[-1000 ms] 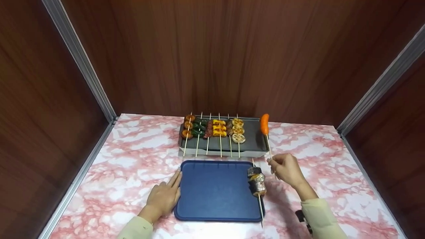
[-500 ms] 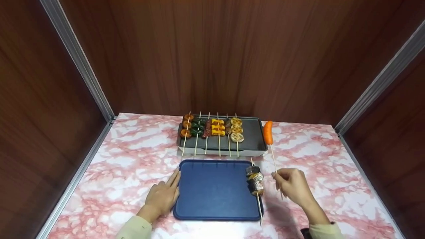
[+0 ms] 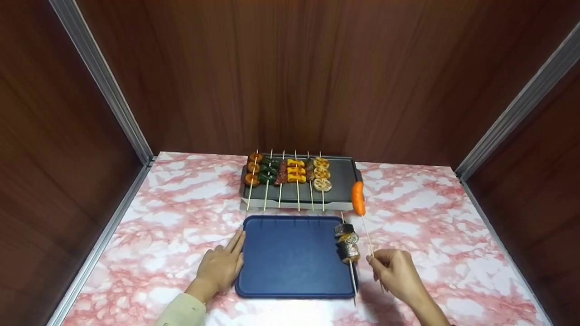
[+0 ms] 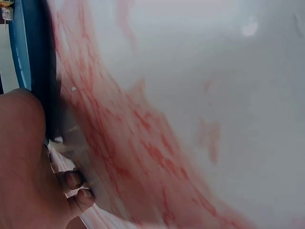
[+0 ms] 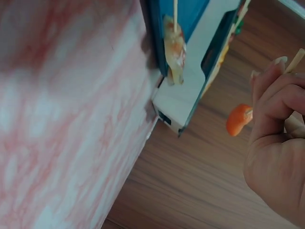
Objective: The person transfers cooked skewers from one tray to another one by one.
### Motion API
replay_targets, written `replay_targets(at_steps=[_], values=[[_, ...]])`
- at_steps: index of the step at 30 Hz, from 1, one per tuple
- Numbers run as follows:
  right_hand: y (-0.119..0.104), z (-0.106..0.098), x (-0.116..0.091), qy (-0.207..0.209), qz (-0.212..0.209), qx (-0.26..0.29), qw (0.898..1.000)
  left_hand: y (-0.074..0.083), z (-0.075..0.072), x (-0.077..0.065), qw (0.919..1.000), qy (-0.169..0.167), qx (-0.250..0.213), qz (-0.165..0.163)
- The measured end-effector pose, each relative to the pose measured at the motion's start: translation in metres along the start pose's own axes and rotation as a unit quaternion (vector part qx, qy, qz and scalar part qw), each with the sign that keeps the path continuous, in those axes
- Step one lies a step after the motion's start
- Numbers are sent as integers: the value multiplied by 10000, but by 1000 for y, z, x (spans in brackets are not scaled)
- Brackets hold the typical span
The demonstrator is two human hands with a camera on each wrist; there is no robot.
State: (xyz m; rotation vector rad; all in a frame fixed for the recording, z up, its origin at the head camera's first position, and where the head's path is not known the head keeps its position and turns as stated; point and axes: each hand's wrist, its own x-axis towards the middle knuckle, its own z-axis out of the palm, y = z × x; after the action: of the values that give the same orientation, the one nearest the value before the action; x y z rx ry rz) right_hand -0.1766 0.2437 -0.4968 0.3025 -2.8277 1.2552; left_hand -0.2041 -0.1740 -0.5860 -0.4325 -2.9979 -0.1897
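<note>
My right hand (image 3: 398, 276) pinches the stick of a sausage skewer (image 3: 358, 198) between thumb and fingers, right of the blue tray (image 3: 290, 258). The orange sausage points away from me and overlaps the grill's front right corner in the head view. In the right wrist view the sausage (image 5: 239, 119) shows beyond the curled fingers. My left hand (image 3: 220, 267) lies with straight fingers along the tray's left edge. On the tray's right edge rests a skewer of dark, silvery-skinned chunks (image 3: 348, 250), its stick reaching past the front rim.
Behind the tray stands a flat grill (image 3: 342, 181) bearing several skewers, among them lotus root slices (image 3: 322, 174), yellow pieces (image 3: 297, 171) and green ones (image 3: 268, 172). The table (image 3: 181, 217) has a red and white marbled top, walled by brown panels (image 3: 290, 77).
My right hand has drawn back toward me with the sausage skewer, bringing the sausage down from beside the grill's right end to its front corner. The left hand stays at the tray's edge.
</note>
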Motion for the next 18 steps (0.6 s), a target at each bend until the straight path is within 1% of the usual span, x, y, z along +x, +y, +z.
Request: replay_targets(at_steps=[3,6,13,18], values=[[1,7,-7,-82,44,-9,10000,1,0,0,10000,44,-19,2],[3,15,-14,-105,29,-151,9998,1,-1,0,10000,39,-27,3],[8,34,-25,162,-420,-787,9959,0,-1,0,10000,-76,-9,10],[7,44,-29,157,-487,-1017,9935,-1,0,1,9999,-168,-1,-2]])
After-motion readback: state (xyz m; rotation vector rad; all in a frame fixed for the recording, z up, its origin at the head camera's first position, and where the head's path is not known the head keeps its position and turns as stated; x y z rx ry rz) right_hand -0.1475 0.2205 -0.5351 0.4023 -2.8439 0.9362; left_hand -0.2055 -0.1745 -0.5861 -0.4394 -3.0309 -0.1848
